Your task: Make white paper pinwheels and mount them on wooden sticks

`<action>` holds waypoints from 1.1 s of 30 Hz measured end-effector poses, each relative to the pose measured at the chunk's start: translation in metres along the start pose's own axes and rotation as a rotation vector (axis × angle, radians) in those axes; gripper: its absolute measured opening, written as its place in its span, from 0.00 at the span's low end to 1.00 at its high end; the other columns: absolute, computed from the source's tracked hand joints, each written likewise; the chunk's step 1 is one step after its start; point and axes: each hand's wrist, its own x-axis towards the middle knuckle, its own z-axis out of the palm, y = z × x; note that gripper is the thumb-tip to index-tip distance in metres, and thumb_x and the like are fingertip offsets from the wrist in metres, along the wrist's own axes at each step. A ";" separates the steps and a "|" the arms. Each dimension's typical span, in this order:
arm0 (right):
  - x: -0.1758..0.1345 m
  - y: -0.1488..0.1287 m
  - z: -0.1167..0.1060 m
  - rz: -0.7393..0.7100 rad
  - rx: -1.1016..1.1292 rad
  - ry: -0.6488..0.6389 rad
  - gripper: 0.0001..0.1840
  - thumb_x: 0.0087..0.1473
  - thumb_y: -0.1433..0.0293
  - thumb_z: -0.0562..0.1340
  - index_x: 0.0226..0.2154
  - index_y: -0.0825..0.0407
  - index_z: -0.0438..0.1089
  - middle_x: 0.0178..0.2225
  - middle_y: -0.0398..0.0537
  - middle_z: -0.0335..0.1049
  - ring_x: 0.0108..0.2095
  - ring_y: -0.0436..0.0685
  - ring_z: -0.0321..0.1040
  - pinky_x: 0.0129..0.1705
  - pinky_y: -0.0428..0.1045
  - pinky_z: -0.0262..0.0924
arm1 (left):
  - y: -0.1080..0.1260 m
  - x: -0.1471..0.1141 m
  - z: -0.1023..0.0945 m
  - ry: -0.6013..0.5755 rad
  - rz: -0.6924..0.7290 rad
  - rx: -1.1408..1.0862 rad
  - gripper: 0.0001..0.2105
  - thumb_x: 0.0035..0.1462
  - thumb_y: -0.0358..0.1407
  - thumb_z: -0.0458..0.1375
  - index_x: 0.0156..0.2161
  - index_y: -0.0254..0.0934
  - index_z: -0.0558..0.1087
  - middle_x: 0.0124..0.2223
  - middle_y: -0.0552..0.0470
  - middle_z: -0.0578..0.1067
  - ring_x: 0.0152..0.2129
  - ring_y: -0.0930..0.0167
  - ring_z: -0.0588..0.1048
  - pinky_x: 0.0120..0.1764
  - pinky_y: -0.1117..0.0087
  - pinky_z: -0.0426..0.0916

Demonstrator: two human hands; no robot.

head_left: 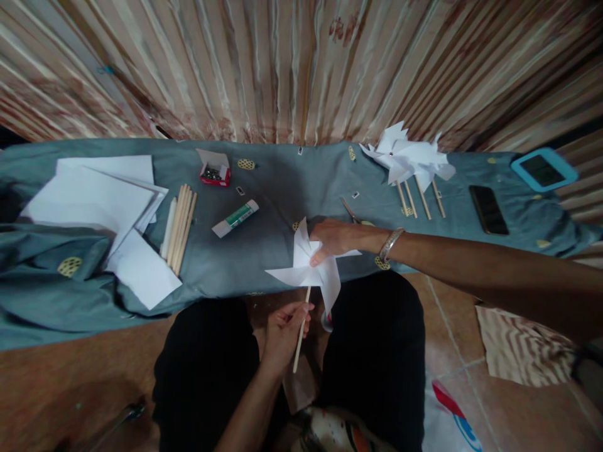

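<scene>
A white paper pinwheel point(311, 275) on a thin wooden stick point(300, 342) is held above my lap, at the near edge of the cloth-covered surface. My left hand point(287, 329) pinches the stick below the paper blades. Over the pinwheel's middle lies my right hand point(332, 240), its fingers closed on the paper near the centre; the fingertips partly hide that spot. Just behind my right wrist, a pair of scissors point(351, 210) is partly covered. Several finished-looking pinwheels point(409, 154) lie piled at the back right, sticks towards me.
On the blue-grey cloth point(282, 182) lie white paper sheets point(94, 194), several wooden sticks point(183, 229), a red box of small metal pieces point(215, 171) and a glue stick point(236, 218). To the right are a phone point(488, 209) and a blue-framed device point(544, 169). A curtain point(264, 69) hangs behind.
</scene>
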 end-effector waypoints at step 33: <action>0.001 -0.006 0.001 0.134 -0.072 0.006 0.22 0.46 0.54 0.67 0.37 0.55 0.78 0.32 0.49 0.76 0.33 0.57 0.70 0.30 0.48 0.54 | -0.009 -0.002 0.019 -0.045 0.032 -0.040 0.18 0.36 0.48 0.70 0.27 0.33 0.81 0.22 0.51 0.75 0.16 0.75 0.69 0.24 0.73 0.63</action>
